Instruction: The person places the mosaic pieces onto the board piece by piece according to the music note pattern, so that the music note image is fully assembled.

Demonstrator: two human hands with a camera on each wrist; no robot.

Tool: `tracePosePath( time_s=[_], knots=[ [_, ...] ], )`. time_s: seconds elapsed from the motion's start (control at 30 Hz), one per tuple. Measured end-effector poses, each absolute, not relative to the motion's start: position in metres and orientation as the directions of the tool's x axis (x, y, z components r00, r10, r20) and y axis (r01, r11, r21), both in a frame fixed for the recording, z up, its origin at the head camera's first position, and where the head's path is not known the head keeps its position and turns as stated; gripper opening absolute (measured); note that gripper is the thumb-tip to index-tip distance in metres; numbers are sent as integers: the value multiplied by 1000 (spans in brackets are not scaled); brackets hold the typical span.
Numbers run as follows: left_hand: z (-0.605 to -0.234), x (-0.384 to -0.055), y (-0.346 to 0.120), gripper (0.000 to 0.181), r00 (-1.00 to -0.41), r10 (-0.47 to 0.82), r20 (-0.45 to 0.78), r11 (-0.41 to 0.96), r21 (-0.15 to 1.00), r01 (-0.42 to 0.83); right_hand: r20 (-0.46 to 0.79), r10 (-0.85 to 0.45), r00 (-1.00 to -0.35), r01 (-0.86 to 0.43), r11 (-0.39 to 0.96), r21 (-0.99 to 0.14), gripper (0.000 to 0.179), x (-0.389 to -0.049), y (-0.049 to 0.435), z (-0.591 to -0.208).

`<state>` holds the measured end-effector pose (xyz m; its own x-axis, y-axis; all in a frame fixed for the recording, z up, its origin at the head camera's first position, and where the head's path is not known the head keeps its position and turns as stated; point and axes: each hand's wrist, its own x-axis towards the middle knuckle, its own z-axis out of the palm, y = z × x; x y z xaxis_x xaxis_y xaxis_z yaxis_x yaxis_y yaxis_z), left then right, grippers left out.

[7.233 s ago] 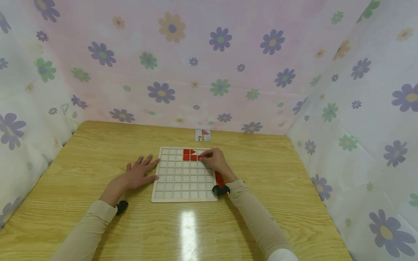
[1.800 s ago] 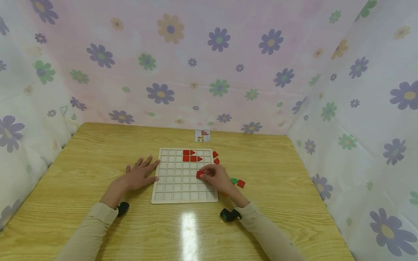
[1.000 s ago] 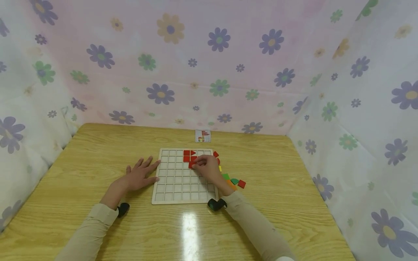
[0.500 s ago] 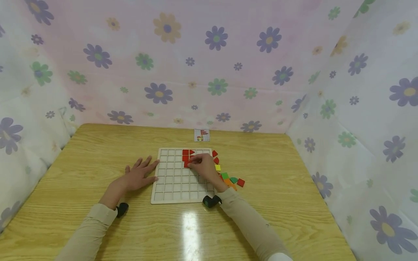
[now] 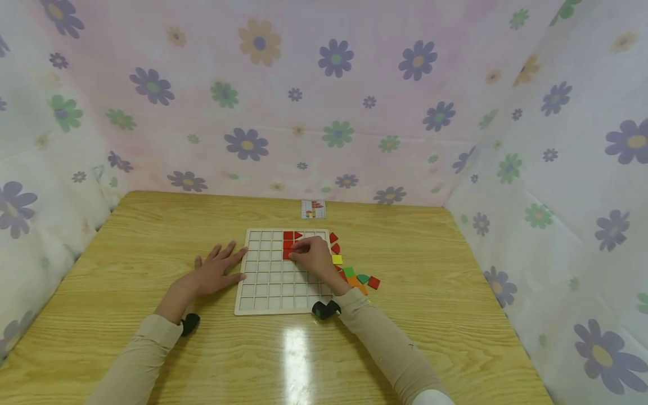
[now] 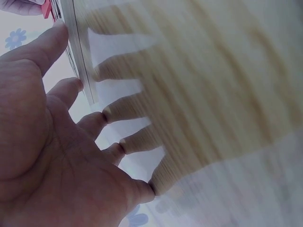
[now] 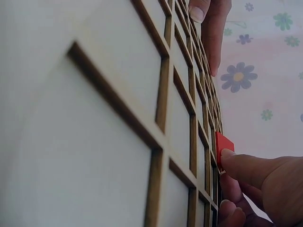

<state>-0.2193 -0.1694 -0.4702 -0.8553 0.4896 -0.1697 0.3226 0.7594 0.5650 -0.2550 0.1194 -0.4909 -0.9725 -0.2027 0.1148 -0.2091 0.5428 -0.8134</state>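
Note:
A white grid board with a pale wooden frame lies on the table. My right hand is over its upper part, thumb and fingers pinching a red square tile at the third row, directly below two red squares. In the right wrist view the thumb presses that tile's face, and the tile stands slightly tilted at the grid. A red triangle sits beside the top red square; my fingers hide tiles in the second row. My left hand lies spread, thumb and index fingertips at the board's left edge.
Right of the board lie loose pieces: a yellow square, a green piece, orange pieces, a dark green rounded piece and several red ones. A small printed card lies behind the board.
My right hand has brought the red square from the board's lower right up and leftward to the third row. Earlier, a red triangle went into the second row. The left hand stays put.

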Motion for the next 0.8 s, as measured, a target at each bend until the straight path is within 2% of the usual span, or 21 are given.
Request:
tracePosePath(
  time_s=[0.37, 0.63, 0.8],
  knots=[
    [-478, -221, -176, 74, -852, 506, -134, 730, 593, 340, 116, -180, -977, -196, 537, -820, 8, -256, 117, -491],
    [-484, -223, -178, 74, -851, 509, -132, 728, 593, 344, 194, -194, -962, -269, 521, -810, 7, -252, 119, -490],
    [-473, -220, -172, 73, -857, 490, -159, 750, 579, 321, 152, -176, -973, -223, 524, -822, 7, -254, 119, -492]
  ],
)
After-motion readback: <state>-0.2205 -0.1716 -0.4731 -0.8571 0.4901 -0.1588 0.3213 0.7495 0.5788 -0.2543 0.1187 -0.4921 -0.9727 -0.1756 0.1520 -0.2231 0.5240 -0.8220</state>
